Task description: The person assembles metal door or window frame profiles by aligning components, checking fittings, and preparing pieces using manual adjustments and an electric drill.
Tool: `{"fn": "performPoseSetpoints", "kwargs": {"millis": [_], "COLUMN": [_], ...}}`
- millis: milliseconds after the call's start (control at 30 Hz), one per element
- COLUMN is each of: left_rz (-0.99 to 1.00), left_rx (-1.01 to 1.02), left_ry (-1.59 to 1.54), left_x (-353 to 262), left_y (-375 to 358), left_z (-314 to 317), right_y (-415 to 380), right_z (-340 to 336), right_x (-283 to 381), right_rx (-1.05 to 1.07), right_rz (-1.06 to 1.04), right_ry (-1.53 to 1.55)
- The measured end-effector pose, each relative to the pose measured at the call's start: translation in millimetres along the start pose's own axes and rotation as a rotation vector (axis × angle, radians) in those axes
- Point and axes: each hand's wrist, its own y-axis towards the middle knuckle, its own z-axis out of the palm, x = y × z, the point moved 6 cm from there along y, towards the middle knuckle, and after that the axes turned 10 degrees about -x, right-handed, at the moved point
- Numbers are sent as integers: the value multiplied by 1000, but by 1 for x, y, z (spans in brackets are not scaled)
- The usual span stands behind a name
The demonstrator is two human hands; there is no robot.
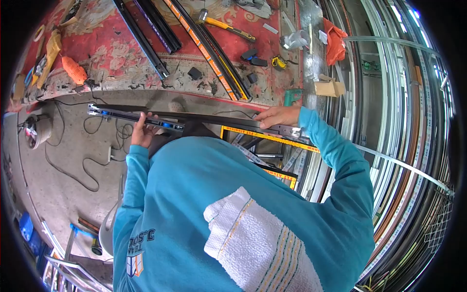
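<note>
A long dark aluminium profile lies crosswise in front of my body, with blue-and-silver roller fittings along its left part. My left hand is closed around it near those fittings. Farther right, my right hand grips the same profile from above, thumb and fingers against it, close to a silver fitting at that end. Just below the right part of the profile sits a dark frame with yellow-orange tape. My forearms and body hide some of what lies underneath.
A work table with a worn red cloth carries more profiles, a hammer, a tape measure and an orange power tool. Long metal bars fill the right side. Black cables trail over the floor.
</note>
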Motion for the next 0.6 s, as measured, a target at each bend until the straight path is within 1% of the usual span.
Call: {"fn": "performPoseSetpoints", "kwargs": {"millis": [33, 100, 133, 233, 300, 367, 400, 467, 567, 600], "left_rz": [3, -60, -58, -133, -113, -118, -125, -142, -197, -220], "left_rx": [-1, -34, -36, -31, -40, -181, -177, -83, -19, -54], "left_ry": [2, 51, 54, 63, 53, 29, 40, 67, 144, 184], "left_x": [0, 2, 0, 4, 4, 4, 7, 20, 47, 50], "left_y": [1, 5, 9, 22, 21, 14, 19, 35, 69, 59], "left_z": [5, 9, 10, 22, 45, 63, 65, 70, 64, 76], "right_y": [-2, -3, -2, -4, -9, -14, -20, -26, -36, -40], "right_z": [1, 1, 2, 3, 7, 8, 9, 9, 13, 14], "right_x": [1, 5, 1, -16, -26, -38, -40, -56, -67, -69], "right_rx": [-37, -110, -107, -56, -42, -86, -115, -161, -149, -158], "right_rz": [4, 10, 6, 40, 79, 102, 122, 136, 102, 96], "right_ry": [-49, -145, -143, -100, 13, 32, 41, 67, 113, 126]}}
